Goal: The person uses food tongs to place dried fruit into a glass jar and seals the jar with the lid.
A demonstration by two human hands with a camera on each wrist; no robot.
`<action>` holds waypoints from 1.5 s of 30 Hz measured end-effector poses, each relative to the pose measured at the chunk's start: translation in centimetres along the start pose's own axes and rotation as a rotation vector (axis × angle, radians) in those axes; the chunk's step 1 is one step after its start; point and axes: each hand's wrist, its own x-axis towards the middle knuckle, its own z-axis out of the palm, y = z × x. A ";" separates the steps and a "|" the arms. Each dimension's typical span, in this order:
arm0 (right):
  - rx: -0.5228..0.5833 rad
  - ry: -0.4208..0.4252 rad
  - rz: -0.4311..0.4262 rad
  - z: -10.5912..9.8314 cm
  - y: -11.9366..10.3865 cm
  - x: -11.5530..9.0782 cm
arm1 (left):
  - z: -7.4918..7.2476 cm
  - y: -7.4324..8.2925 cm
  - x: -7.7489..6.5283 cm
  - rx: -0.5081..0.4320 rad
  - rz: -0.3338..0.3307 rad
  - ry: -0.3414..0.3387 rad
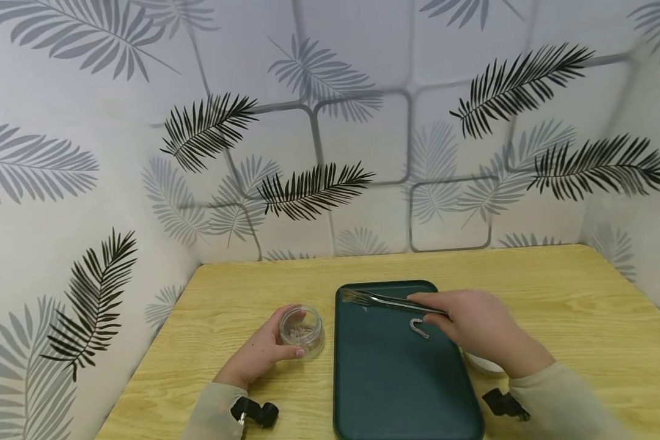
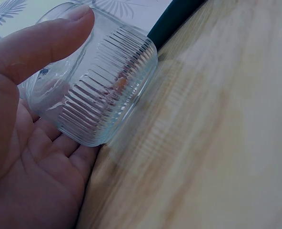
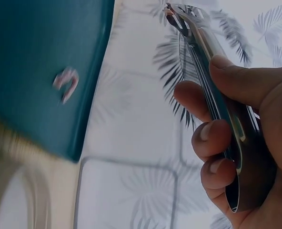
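On the left, my left hand (image 1: 266, 347) grips a clear glass jar (image 1: 315, 345), its thumb on the near side. The left wrist view shows ribbed walls on the jar (image 2: 100, 90) and small reddish and orange bits inside. My right hand (image 1: 475, 324) holds metal tongs (image 1: 387, 301) above the far part of a dark green tray (image 1: 396, 385). In the right wrist view, fingers and thumb wrap the tongs (image 3: 212, 81), and a small reddish-brown bit shows at their tips. A small pale, hook-shaped piece (image 1: 418, 329) with reddish marks lies on the tray.
A round white object (image 1: 485, 365) sits right of the tray, partly hidden under my right forearm. The light wooden table (image 1: 264, 287) meets a leaf-patterned wall (image 1: 363, 220) at the back. Both wrists wear small black camera mounts.
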 end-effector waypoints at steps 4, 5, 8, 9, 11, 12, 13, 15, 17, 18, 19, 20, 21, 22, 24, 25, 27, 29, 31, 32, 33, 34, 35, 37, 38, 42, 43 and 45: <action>0.011 0.006 -0.061 0.5 -1.9 1.2 | 0.0 -0.1 -0.1 -0.013 -0.007 0.004; 0.013 0.010 -0.079 0.7 -2.3 1.6 | 0.0 -0.1 -0.1 -0.010 -0.012 0.008; 0.018 0.022 -0.114 1.2 -3.5 2.5 | 0.1 0.0 -0.2 0.000 -0.027 0.018; 0.025 0.023 -0.120 1.4 -3.8 2.8 | 0.1 0.0 -0.2 0.004 -0.032 0.023; 0.031 0.019 -0.125 1.7 -4.4 3.4 | 0.2 0.1 -0.2 0.008 -0.039 0.030; 0.032 0.015 -0.125 1.8 -4.7 3.6 | 0.2 0.1 -0.2 0.005 -0.041 0.032; 0.031 0.013 -0.127 2.0 -4.9 3.7 | 0.2 0.2 -0.1 0.003 -0.042 0.033; 0.030 0.016 -0.133 2.1 -5.2 4.0 | 0.3 0.2 -0.1 0.001 -0.041 0.031; 0.023 0.017 -0.139 2.1 -5.4 4.2 | 0.2 0.2 0.0 -0.004 -0.040 0.030; 0.019 0.017 -0.141 2.2 -5.5 4.2 | 0.2 0.2 0.1 -0.007 -0.039 0.030; 0.015 0.019 -0.144 2.2 -5.6 4.3 | 0.2 0.2 0.1 -0.008 -0.037 0.031; 0.011 0.022 -0.147 2.3 -5.6 4.4 | 0.2 0.2 0.1 -0.008 -0.038 0.033; 0.004 0.022 -0.148 2.3 -5.7 4.5 | 0.2 0.2 0.1 -0.010 -0.038 0.035; 0.001 0.025 -0.150 2.4 -5.7 4.6 | 0.2 0.2 0.1 -0.011 -0.039 0.036; -0.004 0.029 -0.151 2.5 -5.6 4.6 | 0.1 0.2 0.1 -0.016 -0.041 0.035; -0.004 0.028 -0.150 2.5 -5.6 4.5 | 0.1 0.1 0.1 -0.017 -0.043 0.035; 0.001 0.024 -0.142 2.6 -5.4 4.4 | 0.1 0.1 0.1 -0.021 -0.043 0.032; 0.005 0.019 -0.129 2.6 -5.2 4.2 | 0.1 0.0 0.1 -0.024 -0.042 0.031; 0.009 0.018 -0.117 2.5 -5.0 4.1 | 0.1 0.0 0.1 -0.023 -0.036 0.030; 0.008 0.019 -0.111 2.5 -4.9 4.0 | 0.1 0.0 0.1 -0.019 -0.032 0.031; 0.005 0.017 -0.106 2.4 -4.7 4.0 | 0.1 0.1 0.0 -0.015 -0.031 0.032; 0.003 0.018 -0.103 2.3 -4.6 3.9 | 0.1 0.1 0.0 -0.010 -0.029 0.033; 0.003 0.019 -0.099 2.3 -4.5 3.8 | 0.1 0.1 0.0 -0.007 -0.028 0.031; -0.002 0.019 -0.096 2.1 -4.3 3.6 | 0.0 0.1 0.0 -0.004 -0.023 0.025; -0.004 0.018 -0.090 2.0 -4.2 3.5 | 0.0 0.1 -0.1 -0.008 -0.020 0.020; -0.010 0.016 -0.073 1.7 -3.6 3.1 | 0.0 0.1 -0.1 -0.023 -0.006 0.002; -0.008 0.011 -0.067 1.5 -3.4 3.0 | 0.0 0.1 -0.1 -0.024 -0.004 0.001; -0.005 0.001 -0.058 1.3 -3.2 2.8 | 0.0 0.1 -0.1 -0.020 -0.001 0.000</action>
